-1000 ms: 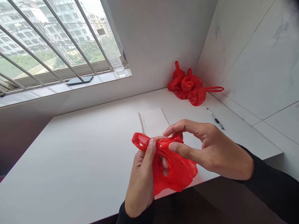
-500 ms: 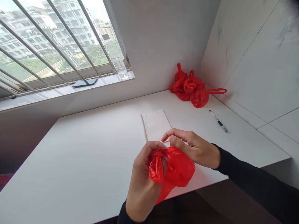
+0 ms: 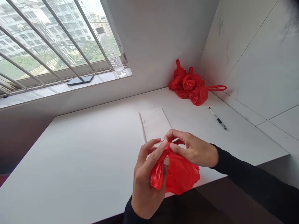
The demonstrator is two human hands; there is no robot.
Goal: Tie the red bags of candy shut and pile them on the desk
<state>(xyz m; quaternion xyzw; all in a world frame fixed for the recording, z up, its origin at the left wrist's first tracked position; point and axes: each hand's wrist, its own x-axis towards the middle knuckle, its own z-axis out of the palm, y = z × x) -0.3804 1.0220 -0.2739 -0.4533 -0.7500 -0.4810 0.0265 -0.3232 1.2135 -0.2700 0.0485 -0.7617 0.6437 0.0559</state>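
A crumpled red plastic bag (image 3: pixel 183 174) is held in front of me, over the near edge of the white table (image 3: pixel 88 161). My left hand (image 3: pixel 149 180) grips a bunched part of it between thumb and fingers. My right hand (image 3: pixel 189 146) pinches the top of the bag, its fingertips close to those of my left hand. Just beyond my hands lies a white notebook (image 3: pixel 155 123), its near end hidden by them.
Several bundled red plastic bags (image 3: pixel 190 85) sit in the back corner. A pen (image 3: pixel 218 119) lies to the right on the table. On the windowsill are a phone (image 3: pixel 80 80) and a clear bottle (image 3: pixel 113 56). Walls bound the table behind and at right.
My right hand has come down onto the top of the bag and now pinches it. My left fingers have shifted and partly lifted. The view has moved slightly.
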